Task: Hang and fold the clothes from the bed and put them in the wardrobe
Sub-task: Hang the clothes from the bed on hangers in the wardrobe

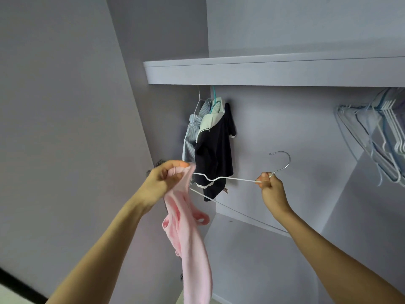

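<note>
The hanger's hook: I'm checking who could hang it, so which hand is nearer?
Right. The right hand grips the hanger just below its hook; the left hand holds the pink garment at its far end.

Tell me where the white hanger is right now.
In the head view, the white hanger is held mid-frame between both hands: right hand grips its neck, left hand holds the pink garment at its other end.

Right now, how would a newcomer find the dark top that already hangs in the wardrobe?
Look under the wardrobe shelf, at its left end. Two garments hang there close together. The dark top is the right one, navy with a white collar and white trim, beside a pale blue striped garment.
</note>
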